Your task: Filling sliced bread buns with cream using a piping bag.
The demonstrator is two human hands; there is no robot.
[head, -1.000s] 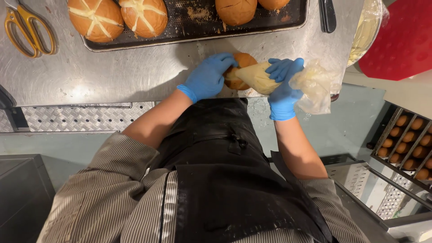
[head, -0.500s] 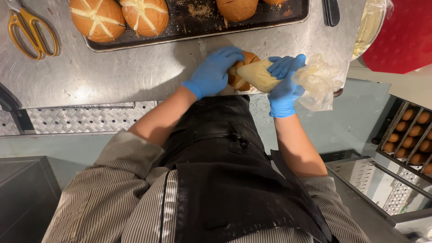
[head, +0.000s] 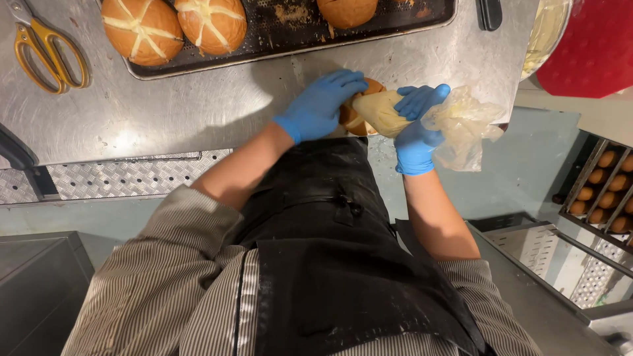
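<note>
My left hand [head: 320, 104], in a blue glove, holds a brown bun [head: 354, 118] at the front edge of the steel table [head: 165, 112]. My right hand [head: 417, 125], also gloved in blue, grips a clear piping bag [head: 389, 113] filled with pale yellow cream. The bag's tip points left into the bun. Its loose crumpled end [head: 465, 128] hangs to the right of my hand. Most of the bun is hidden under my left hand and the bag.
A dark baking tray [head: 290, 33] at the back holds cross-topped buns [head: 142, 29] and a plain one [head: 346, 10]. Yellow-handled scissors [head: 46, 49] lie at the left. A red container [head: 590, 46] stands at the right. A rack with several small buns [head: 603, 188] sits lower right.
Both hands stay on the bun and the bag. My left hand has shifted slightly over the bun; little else differs.
</note>
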